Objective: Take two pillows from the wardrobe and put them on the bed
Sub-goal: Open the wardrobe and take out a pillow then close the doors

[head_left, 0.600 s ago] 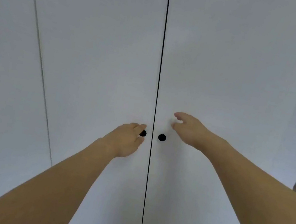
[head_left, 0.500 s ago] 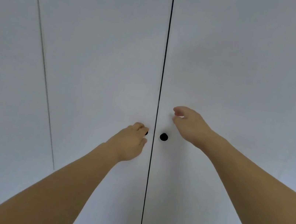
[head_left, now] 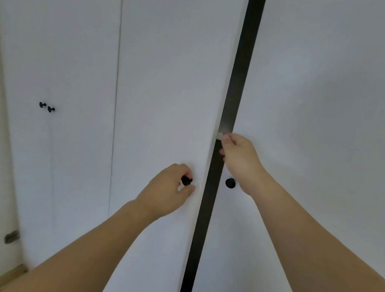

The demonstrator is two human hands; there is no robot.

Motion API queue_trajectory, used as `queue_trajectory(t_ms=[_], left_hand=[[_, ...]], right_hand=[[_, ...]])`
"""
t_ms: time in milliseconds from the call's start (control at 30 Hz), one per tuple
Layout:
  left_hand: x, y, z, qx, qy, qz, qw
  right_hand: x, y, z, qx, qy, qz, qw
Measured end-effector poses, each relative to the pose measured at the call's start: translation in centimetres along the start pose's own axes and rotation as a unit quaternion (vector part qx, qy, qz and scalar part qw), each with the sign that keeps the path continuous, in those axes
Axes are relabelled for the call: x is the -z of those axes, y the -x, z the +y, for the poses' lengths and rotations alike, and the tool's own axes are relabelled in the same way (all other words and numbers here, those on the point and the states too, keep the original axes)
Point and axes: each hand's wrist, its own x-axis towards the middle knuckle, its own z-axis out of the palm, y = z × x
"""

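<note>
Two tall white wardrobe doors fill the view. My left hand (head_left: 166, 192) is closed around the black knob (head_left: 186, 180) of the left door (head_left: 173, 67), which stands slightly ajar. A narrow dark gap (head_left: 241, 52) runs between it and the right door (head_left: 333, 92). My right hand (head_left: 240, 158) sits just above the right door's black knob (head_left: 230, 183), with its fingers curled at that door's inner edge by the gap. The gap shows only darkness. No pillows and no bed are in view.
Further left, a second pair of white doors carries two small black knobs (head_left: 46, 107). Low on the left wall is a small grey metal fitting (head_left: 11, 236). A strip of wooden floor (head_left: 9, 276) shows at the bottom left.
My left hand has closed on its knob and pulled the left door out, widening the thin seam into a dark gap. My right hand slid left to the right door's edge.
</note>
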Motion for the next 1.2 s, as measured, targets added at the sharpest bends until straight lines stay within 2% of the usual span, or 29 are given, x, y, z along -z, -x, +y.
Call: queue_trajectory(t_ms=[100,233,433,533,700,833,967,1067,1133,1200], left_hand=[[3.1,4.2,-1.2,0.035,-0.021,0.044,0.998],[7.4,8.8,-3.8,0.06,-0.029,0.106,0.992],[11.9,15.0,-8.1,0.143,0.04,0.228,0.962],[13.8,16.8,-10.1,0.171,-0.009,0.271,0.947],[16.7,17.8,-14.0,0.21,-0.083,0.331,0.916],[20.4,17.2,-18.4,0.242,-0.076,0.369,0.894],[22.2,16.3,-21.5,0.25,-0.069,0.382,0.887],[22.6,16.0,-22.3,0.266,-0.053,0.389,0.88],[21.8,15.2,-21.7,0.274,-0.061,0.413,0.867],[20.3,13.5,-19.8,0.238,-0.118,0.451,0.852]], right_hand=[[-3.0,1.8,-3.2,0.08,-0.012,-0.064,0.995],[-7.8,3.8,-6.4,0.196,-0.029,-0.098,0.975],[-16.4,4.6,-9.7,0.247,-0.131,-0.132,0.951],[-20.9,4.8,-10.7,0.291,-0.124,-0.14,0.938],[-27.8,4.6,-10.5,0.372,-0.011,-0.196,0.907],[-33.4,3.4,-10.3,0.383,0.113,-0.264,0.878],[-36.3,2.3,-10.1,0.416,0.205,-0.254,0.848],[-35.8,1.3,-9.3,0.427,0.255,-0.265,0.826],[-33.6,0.1,-8.3,0.421,0.295,-0.232,0.826],[-30.1,-1.3,-7.3,0.398,0.347,-0.176,0.831]])
